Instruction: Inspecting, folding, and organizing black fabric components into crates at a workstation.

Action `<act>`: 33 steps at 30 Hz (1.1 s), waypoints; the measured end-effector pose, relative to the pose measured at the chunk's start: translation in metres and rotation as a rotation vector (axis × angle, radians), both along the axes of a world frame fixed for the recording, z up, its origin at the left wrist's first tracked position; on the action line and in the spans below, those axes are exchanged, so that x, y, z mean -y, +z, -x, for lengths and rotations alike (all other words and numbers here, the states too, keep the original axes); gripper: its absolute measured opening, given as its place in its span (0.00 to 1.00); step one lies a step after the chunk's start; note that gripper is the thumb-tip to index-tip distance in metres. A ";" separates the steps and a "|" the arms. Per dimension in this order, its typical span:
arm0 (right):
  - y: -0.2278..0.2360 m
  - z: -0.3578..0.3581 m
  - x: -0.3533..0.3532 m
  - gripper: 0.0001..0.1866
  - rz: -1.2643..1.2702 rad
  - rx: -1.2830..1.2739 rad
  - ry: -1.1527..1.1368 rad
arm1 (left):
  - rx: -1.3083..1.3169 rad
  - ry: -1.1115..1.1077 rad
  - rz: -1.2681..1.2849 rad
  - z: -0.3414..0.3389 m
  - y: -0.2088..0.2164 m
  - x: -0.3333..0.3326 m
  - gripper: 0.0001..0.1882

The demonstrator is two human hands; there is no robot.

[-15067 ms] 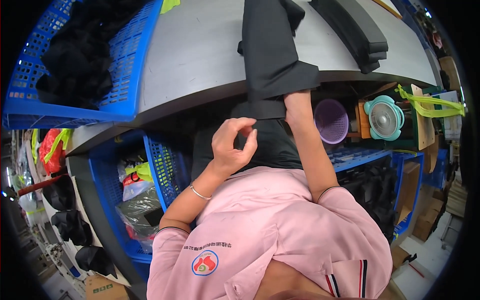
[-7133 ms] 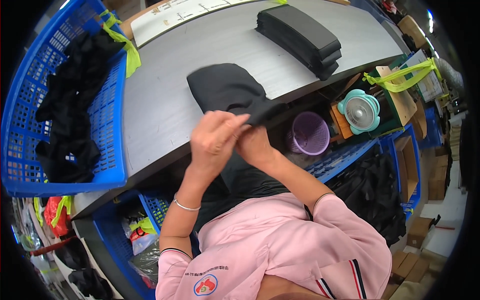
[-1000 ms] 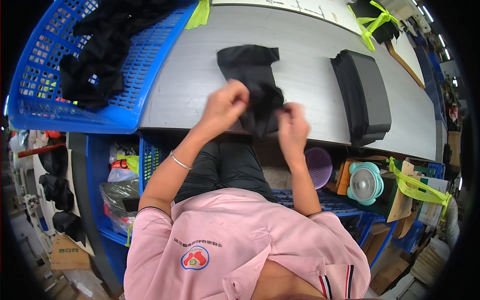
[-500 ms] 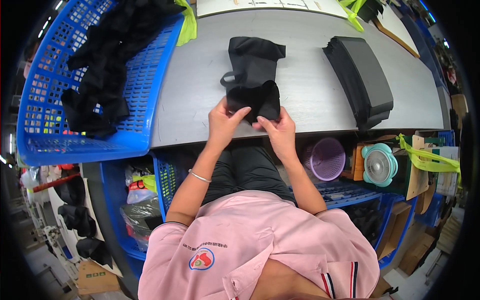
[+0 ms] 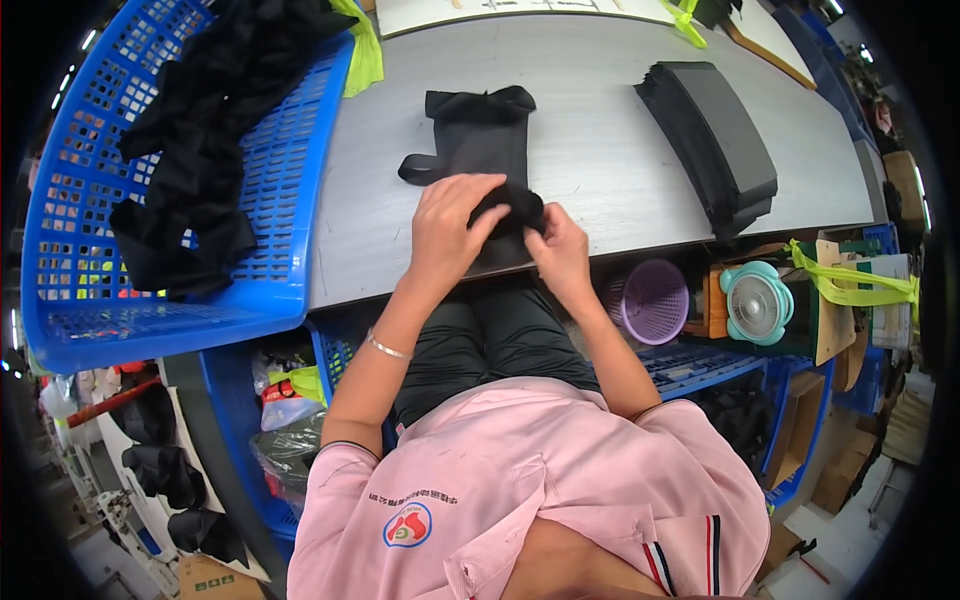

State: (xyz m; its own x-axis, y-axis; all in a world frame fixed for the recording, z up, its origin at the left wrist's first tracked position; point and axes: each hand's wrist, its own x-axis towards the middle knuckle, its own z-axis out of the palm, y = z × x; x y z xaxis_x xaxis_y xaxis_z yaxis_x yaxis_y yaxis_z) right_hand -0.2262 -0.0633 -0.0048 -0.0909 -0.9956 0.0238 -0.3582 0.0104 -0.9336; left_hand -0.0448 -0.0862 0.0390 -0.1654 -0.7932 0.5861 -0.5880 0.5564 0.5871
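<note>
A black fabric piece (image 5: 483, 143) lies on the grey table in front of me, its far end flaring out and a narrow strap loop (image 5: 416, 170) sticking out on its left. My left hand (image 5: 447, 228) bends over the near part, fingers on top and thumb against a rolled or folded edge. At the right side of that same edge, my right hand (image 5: 560, 252) pinches the cloth between thumb and fingers. Part of the near end is hidden under my hands. Farther right on the table rests a stack of flat black pieces (image 5: 722, 140).
At the left, a blue basket (image 5: 277, 215) holds crumpled black fabric. The table edge (image 5: 640, 252) runs just above my lap. Below it on the right are a purple basket (image 5: 652, 300) and a small turquoise fan (image 5: 757, 303). A yellow-green strip (image 5: 364, 60) hangs at the blue basket's corner.
My left hand has moved up over the cloth, its fingers now across the top. The near flap, held up before, is now folded lower. The view has shifted slightly.
</note>
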 end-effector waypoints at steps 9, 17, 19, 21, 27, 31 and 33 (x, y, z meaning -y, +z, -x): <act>0.037 0.054 0.012 0.12 0.191 -0.189 -0.154 | 0.138 0.260 -0.153 0.015 -0.054 0.083 0.09; 0.084 0.234 0.095 0.28 0.192 -1.169 -0.491 | -0.050 0.247 -0.176 -0.011 -0.017 0.058 0.21; 0.086 0.267 0.106 0.23 0.155 -1.093 -0.357 | -0.112 0.258 -0.076 -0.010 -0.002 0.040 0.24; 0.088 0.286 0.112 0.20 0.165 -0.877 -0.276 | -0.213 0.274 0.020 -0.006 0.010 0.018 0.29; 0.102 0.239 0.083 0.13 0.507 -0.774 -0.498 | -0.610 -0.086 -0.240 0.030 0.020 -0.046 0.21; 0.101 0.125 0.011 0.06 0.841 -0.947 -0.381 | -0.942 -0.425 -0.589 0.057 0.013 -0.061 0.35; 0.099 0.069 -0.030 0.05 0.904 -0.824 -0.201 | -1.030 -0.487 -0.649 0.058 0.008 -0.063 0.42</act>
State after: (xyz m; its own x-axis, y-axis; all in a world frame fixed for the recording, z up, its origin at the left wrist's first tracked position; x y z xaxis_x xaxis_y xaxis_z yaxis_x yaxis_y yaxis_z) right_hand -0.2956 -0.0336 0.0946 0.1278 -0.5626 0.8168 -0.9080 -0.3976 -0.1317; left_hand -0.1032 -0.0229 0.0475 -0.2218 -0.9633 0.1513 0.4684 0.0308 0.8830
